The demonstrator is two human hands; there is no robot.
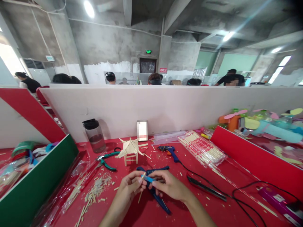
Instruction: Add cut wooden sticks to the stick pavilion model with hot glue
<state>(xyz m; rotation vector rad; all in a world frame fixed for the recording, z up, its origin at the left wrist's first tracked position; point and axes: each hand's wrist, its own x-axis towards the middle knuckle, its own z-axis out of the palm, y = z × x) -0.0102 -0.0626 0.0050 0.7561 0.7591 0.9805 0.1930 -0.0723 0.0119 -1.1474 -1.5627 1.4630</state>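
1. The person's left hand (129,185) pinches a short, pale wooden stick piece (143,175) between thumb and fingers, upright and slightly tilted.
2. The right hand (169,183) pinches a slim blue piece with a pale end (149,179). It points at the stick piece, and the two meet or nearly meet between the hands; contact is too small to tell, as is what the blue piece is.
3. The step in hand seems to be close work on that stick piece, with the blue piece brought to it.
4. From this hold, the next move would likely call for a steady left pinch and small, controlled motion from the right fingers.
5. Directly below the fingers, a dark-blue, long-handled hand tool (162,203) lies on the red worktop (180,217), partly hidden by the hands; its handles could get in the way if the wrists drop.
6. Just beyond the fingers, slightly left, stands a small pale-stick model with a peaked roof (131,147); beyond and to the right lies a blue glue gun with a black cord (174,154).
7. Left of the fingers is a heap of pale wooden scraps (98,187); to their right lies a black, slender cutter-like tool (207,188).
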